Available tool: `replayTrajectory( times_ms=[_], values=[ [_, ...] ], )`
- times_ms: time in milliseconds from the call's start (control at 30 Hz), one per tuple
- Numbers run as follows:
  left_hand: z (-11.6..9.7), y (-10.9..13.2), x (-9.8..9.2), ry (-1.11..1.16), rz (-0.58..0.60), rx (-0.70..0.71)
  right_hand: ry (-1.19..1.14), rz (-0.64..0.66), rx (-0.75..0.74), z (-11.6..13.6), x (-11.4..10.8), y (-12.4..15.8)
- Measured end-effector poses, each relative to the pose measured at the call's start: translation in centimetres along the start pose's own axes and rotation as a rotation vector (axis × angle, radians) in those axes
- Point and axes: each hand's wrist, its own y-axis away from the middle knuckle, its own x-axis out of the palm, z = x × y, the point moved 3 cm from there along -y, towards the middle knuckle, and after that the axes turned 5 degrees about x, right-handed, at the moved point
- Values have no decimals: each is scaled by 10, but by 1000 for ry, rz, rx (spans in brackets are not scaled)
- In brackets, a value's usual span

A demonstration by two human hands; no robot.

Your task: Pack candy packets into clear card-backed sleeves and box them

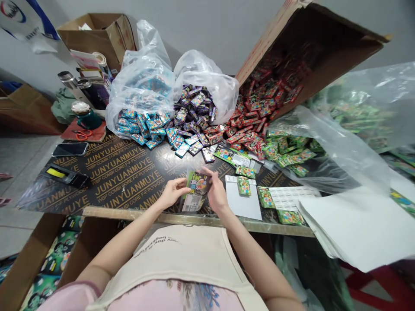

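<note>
Across the far side of the dark printed table (119,185), small packets spill toward the middle in four heaps: blue packets (139,125) and purple packets (197,108) from clear plastic bags, red packets (256,112) out of a tipped cardboard box (279,34), and green packets (288,149) beside a loose plastic sheet (343,147) on the right. The nearest blue and purple ones lie just beyond the hands. Close by the right wrist is a white card (240,207) with a green packet on it, then a sheet of labels (292,196) and a stack of white paper (359,224) overhanging the table's near edge. To the left, well apart from the hands, are a phone (70,149), a black case (65,176) with a yellow patch, orange-handled scissors (81,135) and a lidded jar (84,116). Between the two hands, above the near part of the table, is a printed clear bag (195,188), tilted, with a green strip and a pale label. The left hand (173,193) pinches its left edge, thumb on the near face and fingers curled close. The right hand (218,192) is at the other edge, fingers stretched up along it; whether they press on it cannot be told. The bag's far face is hidden, its small print is unreadable, and the box's inside is dim.
</note>
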Motion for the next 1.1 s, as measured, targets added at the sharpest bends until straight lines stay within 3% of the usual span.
replayTrajectory(
  times_ms=[67, 167, 367, 500, 667, 767, 967, 1100],
  values=[
    [-1, 5, 5, 28, 18, -20, -93, -35, 52, 5, 1, 1],
    [-4, 9, 11, 148, -29, -56, -149, 24, 129, 12, 3, 2],
    [-11, 0, 19, 486, -432, -185, -159, 60, 156, 19, 5, 6],
    [-15, -7, 27, 500, -498, -187, -148, 63, 62, 19, 10, 7],
    [-12, -16, 30, 505, -522, -131, -169, -58, -12, 15, 11, 1],
    [-14, -21, 25, 395, -482, -87, -75, -67, -40, 16, 9, -1],
    [-43, -12, 12, -45, -342, 107, 287, 41, -290, 37, -6, 6],
    [-60, -1, 9, -334, -199, 201, 446, 232, -417, 46, -15, 12]
  ],
)
